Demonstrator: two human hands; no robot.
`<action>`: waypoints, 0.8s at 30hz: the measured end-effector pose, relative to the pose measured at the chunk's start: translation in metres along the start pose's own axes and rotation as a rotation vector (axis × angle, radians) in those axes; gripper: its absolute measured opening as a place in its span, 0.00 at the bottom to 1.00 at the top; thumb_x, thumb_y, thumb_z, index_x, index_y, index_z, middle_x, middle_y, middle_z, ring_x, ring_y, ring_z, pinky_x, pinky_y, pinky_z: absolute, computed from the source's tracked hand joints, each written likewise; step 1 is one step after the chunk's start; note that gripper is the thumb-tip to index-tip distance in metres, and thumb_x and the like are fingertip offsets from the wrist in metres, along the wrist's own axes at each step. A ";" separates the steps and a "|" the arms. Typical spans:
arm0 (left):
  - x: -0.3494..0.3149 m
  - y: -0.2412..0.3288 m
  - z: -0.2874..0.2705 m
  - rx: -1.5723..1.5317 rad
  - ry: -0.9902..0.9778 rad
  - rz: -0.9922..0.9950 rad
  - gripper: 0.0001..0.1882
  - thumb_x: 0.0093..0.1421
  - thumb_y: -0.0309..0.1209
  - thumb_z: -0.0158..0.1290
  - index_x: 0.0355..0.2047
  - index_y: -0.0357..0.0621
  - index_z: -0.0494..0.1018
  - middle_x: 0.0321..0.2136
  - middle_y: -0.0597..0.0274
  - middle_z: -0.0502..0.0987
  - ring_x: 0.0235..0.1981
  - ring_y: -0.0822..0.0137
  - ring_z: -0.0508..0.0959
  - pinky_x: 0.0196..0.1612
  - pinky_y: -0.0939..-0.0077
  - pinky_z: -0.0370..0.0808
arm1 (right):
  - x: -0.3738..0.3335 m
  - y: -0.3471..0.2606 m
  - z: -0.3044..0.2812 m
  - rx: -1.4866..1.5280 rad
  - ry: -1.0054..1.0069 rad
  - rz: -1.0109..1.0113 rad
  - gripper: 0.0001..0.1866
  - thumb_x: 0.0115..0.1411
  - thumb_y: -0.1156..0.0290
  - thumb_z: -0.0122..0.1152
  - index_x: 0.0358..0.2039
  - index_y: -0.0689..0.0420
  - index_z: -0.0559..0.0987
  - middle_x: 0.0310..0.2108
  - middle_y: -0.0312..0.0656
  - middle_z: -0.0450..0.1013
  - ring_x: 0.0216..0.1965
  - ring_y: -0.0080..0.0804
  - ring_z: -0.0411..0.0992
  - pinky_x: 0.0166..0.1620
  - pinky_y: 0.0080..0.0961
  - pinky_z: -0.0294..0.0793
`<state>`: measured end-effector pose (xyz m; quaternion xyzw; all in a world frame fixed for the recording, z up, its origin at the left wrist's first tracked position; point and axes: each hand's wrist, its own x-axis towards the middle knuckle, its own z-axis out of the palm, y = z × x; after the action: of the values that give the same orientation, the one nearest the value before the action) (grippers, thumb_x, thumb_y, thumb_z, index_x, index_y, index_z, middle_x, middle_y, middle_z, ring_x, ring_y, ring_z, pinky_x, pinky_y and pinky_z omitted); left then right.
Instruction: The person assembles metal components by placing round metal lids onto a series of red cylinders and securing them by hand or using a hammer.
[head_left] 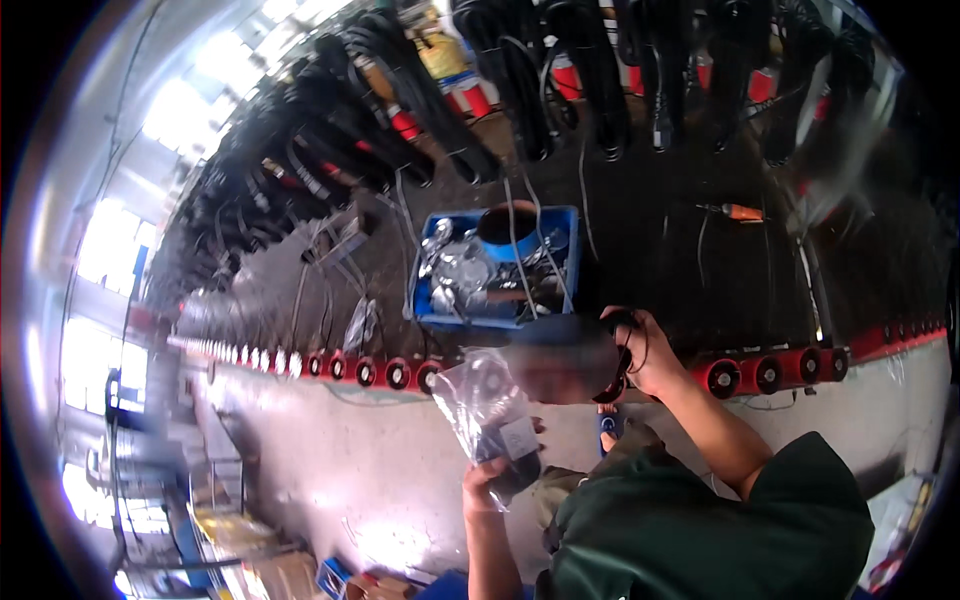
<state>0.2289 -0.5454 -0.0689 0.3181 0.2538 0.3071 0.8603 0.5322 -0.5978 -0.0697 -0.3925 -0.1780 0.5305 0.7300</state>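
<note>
My left hand (487,478) grips a clear plastic bag (470,400) from below. Something dark and a white label (518,438) show at the bag's lower part. My right hand (645,355) is closed around a black cord or strap (622,345), at the front edge of the workbench. Between the two hands is a motion-blurred object (563,362), dark on top and reddish brown beneath; its kind cannot be made out. It hangs beside the bag's top, touching or close to the black cord. Whether the cord belongs to it is unclear.
A blue bin (470,322) with small shiny packets and a blue-rimmed round container (508,245) stands on the dark workbench (640,220). Bundles of black cable (600,80) hang behind. An orange-handled tool (742,212) lies right. Red round fittings (768,375) line the front edge.
</note>
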 end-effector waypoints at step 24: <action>0.544 0.119 -0.142 1.373 -0.038 0.673 0.05 0.59 0.25 0.59 0.34 0.36 0.76 0.30 0.38 0.82 0.36 0.36 0.84 0.39 0.50 0.78 | -0.020 0.113 0.109 -1.328 0.774 -0.327 0.11 0.50 0.79 0.62 0.37 0.63 0.81 0.31 0.55 0.79 0.35 0.60 0.78 0.38 0.43 0.78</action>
<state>0.4669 -0.0426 -0.2115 0.8468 0.2621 0.3205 0.3338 0.3789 -0.5597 -0.0843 -0.8724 -0.2464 0.0245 0.4214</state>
